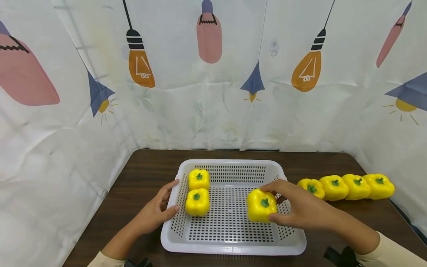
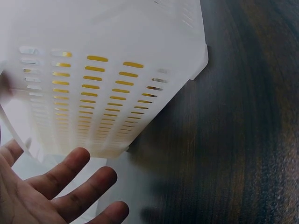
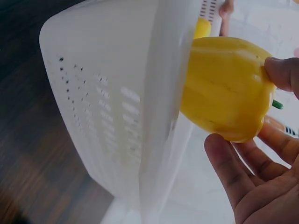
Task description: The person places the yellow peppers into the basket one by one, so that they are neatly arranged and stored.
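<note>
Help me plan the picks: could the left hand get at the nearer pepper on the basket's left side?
Probably yes: the left hand is at the left rim of the basket, and the nearer pepper sits just inside, nothing visible above it.

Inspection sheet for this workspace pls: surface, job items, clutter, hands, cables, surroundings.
Surface: dark-brown wood-grain table, basket standing on it.
Container: white rectangular perforated basket.
Job items: two glossy yellow bell peppers with green stems inside, along the left wall; a row of four similar yellow peppers on the table to the right.
Clutter: black device parts near both wrists.
Left hand: at the basket's left rim, fingers extended.
Right hand: pinches a seventh yellow pepper over the basket's right side.
Cables: nothing seen.
Surroundings: wrinkled white sheeting with printed lamps and bulbs.
</note>
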The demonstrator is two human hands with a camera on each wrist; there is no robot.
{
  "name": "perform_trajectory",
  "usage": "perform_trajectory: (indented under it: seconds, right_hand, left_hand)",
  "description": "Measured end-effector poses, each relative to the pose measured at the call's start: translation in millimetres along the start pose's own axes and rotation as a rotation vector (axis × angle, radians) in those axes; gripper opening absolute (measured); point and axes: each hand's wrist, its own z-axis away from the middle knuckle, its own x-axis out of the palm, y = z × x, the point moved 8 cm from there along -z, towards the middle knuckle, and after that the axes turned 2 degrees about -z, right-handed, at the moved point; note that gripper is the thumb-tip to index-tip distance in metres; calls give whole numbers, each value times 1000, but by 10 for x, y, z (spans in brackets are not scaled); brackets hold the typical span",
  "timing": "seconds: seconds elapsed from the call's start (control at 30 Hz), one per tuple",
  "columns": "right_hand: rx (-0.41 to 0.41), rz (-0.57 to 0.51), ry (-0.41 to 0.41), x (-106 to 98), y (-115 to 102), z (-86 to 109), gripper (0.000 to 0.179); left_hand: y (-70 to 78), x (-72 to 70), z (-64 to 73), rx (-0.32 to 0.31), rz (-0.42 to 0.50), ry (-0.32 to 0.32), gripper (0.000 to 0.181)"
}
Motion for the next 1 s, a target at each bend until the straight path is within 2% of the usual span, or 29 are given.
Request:
perform_trajectory:
  seconds: [0.57,1.0]
  right_hand:
    - [32,-77,-91,296,-138,-211,64]
    - [1,-70,-125,462,-272,-322,62]
  left_hand:
    - [12,-8,-8,15,4,-4,81]
    - [5,-1,-2,23,11,-8,80]
